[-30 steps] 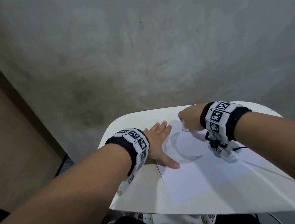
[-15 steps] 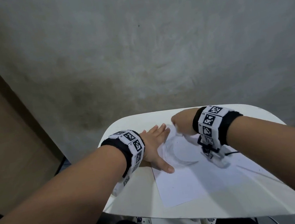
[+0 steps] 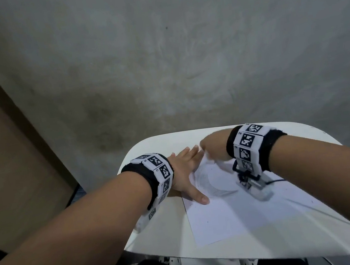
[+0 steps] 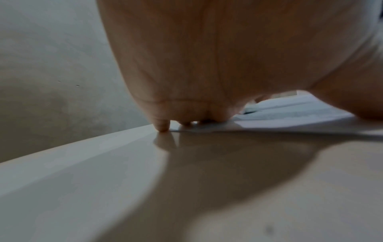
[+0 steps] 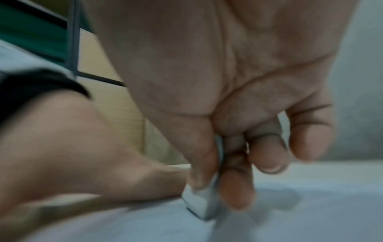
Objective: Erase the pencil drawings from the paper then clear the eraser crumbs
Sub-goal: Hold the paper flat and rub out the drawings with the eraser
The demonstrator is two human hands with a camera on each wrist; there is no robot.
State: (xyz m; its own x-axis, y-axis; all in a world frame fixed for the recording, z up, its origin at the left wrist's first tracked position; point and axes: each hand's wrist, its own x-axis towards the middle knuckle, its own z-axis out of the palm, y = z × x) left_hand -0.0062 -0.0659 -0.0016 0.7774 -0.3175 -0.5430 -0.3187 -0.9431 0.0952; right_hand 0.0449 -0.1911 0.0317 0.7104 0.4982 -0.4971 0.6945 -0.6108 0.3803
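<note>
A white sheet of paper (image 3: 233, 215) lies on the small white table (image 3: 158, 228), with a curved pencil drawing (image 3: 215, 184) near its far left corner. My left hand (image 3: 187, 170) lies flat on the paper's left edge, fingers straight and spread, thumb (image 3: 200, 197) pressing the sheet down. My right hand (image 3: 213, 147) is at the paper's far corner, blurred with motion. In the right wrist view its thumb and fingers pinch a small white eraser (image 5: 202, 203) whose lower corner touches the paper (image 5: 290, 212). Tiny dark specks dot the sheet.
A grey concrete wall (image 3: 161, 57) rises right behind the table. A brown wooden panel (image 3: 5, 162) stands to the left. The table's near edge (image 3: 227, 257) is just above my lap. A cable (image 3: 277, 180) runs from the right wrist camera across the paper.
My right hand with the eraser has slid left along the paper's far corner, toward my left fingertips. The left hand has kept pressing the sheet in the same place.
</note>
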